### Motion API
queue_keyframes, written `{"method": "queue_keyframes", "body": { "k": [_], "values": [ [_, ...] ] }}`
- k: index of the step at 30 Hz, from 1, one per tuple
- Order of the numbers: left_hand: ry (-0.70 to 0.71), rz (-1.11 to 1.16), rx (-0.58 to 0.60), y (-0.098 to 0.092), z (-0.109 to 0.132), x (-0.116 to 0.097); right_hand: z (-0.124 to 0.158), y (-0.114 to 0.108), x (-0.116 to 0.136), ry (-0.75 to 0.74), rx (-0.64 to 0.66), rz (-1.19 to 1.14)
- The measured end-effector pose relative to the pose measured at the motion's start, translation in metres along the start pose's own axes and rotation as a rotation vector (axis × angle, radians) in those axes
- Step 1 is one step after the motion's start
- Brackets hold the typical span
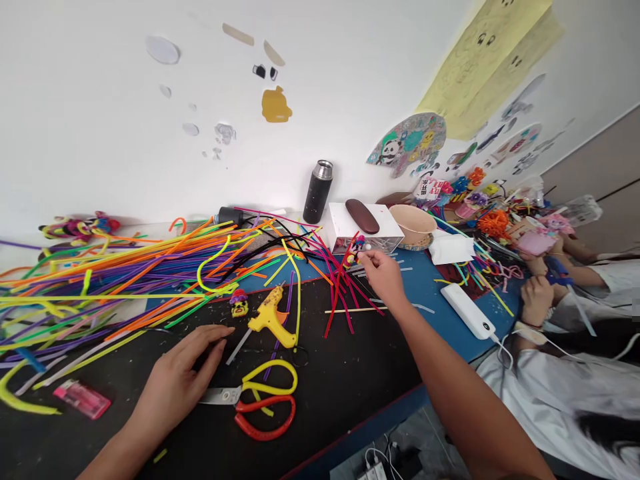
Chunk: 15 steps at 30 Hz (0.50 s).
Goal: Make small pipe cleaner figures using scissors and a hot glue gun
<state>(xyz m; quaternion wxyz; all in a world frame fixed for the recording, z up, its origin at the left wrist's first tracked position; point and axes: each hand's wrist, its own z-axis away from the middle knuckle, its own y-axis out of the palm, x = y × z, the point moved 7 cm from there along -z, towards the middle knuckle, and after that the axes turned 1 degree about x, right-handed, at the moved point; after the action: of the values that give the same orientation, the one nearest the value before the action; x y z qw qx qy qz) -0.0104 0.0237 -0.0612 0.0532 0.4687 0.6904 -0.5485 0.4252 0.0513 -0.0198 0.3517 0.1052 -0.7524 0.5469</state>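
Observation:
My right hand (384, 277) reaches across the bench and pinches a small pipe-cleaner figure (359, 247) in pink, blue, black and yellow. Below the figure lie crossed magenta pipe cleaners (339, 287). On the black mat, my left hand (187, 370) rests with fingers stretched forward and the thumb apart, holding nothing. Its palm covers part of the blades of scissors (267, 400) with one yellow and one red handle. Just beyond its fingertips lies a yellow glue gun (273, 319) with a clear glue stick, beside a small yellow and purple pipe-cleaner head (239, 304).
A big heap of coloured pipe cleaners (125, 287) spreads over the left. Behind stand a black flask (319, 193) and a white box (337, 233) bearing a brown case (363, 217). A white power bank (467, 310) lies right, near a co-worker's hand (536, 300). A pink lighter (83, 398) lies left.

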Motion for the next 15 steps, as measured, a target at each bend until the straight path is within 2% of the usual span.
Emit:
{"method": "queue_keyframes", "body": {
  "k": [5, 9, 15],
  "values": [
    [-0.004, 0.034, -0.001, 0.000, -0.002, -0.001, 0.021, 0.020, 0.008, -0.014, 0.151, 0.115],
    [0.007, 0.036, 0.001, 0.000, -0.002, -0.001, 0.026, 0.038, 0.013, -0.020, 0.251, 0.205],
    [-0.010, 0.031, 0.014, 0.003, -0.001, 0.003, 0.025, 0.054, 0.027, -0.060, 0.282, 0.267]
  ]
}}
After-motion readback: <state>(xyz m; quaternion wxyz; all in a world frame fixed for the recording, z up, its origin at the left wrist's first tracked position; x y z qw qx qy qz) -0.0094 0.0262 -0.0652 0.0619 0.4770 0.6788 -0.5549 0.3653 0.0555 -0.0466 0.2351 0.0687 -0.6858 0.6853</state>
